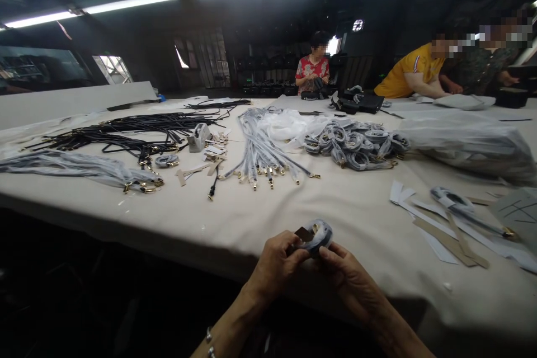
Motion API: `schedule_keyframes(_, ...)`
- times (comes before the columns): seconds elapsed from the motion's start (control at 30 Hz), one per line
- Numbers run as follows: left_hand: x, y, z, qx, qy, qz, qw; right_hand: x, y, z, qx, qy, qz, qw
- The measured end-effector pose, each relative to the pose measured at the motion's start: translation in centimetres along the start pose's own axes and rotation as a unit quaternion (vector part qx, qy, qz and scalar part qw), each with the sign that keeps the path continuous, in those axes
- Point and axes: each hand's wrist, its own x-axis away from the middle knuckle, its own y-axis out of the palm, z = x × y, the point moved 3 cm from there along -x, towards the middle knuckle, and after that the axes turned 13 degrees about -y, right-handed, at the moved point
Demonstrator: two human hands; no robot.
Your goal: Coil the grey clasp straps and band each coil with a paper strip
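At the table's near edge, my two hands hold a coiled strap in clear plastic wrap, with a gold clasp showing inside the loop. My left hand pinches the coil's left side, where a small brown card piece stands up by the fingers. The fingers of my right hand are closed on the lower right of the coil. Beyond them lies a fan of wrapped straps with gold clasps. A heap of coiled straps rests to its right.
Black straps and wrapped straps lie on the left, near a tape dispenser. Paper strips and a loose coil are at right, before a large plastic bag. Several people work across the table.
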Motion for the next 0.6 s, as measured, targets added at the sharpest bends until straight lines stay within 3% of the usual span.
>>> schedule_keyframes(0.23, 0.1, -0.1, 0.0, 0.0, 0.045, -0.009, 0.999, 0.3, -0.5, 0.1, 0.088, -0.01, 0.035, 0.995)
schedule_keyframes(0.4, -0.4, -0.4, -0.4, 0.069, -0.02, -0.038, 0.997, 1.1, -0.9, -0.1, -0.038, 0.008, 0.014, 0.999)
schedule_keyframes(0.6, -0.2, -0.8, 0.1, 0.13, -0.076, -0.093, 0.984, 0.7, -1.7, 1.7, 0.017, 0.02, 0.033, 0.999)
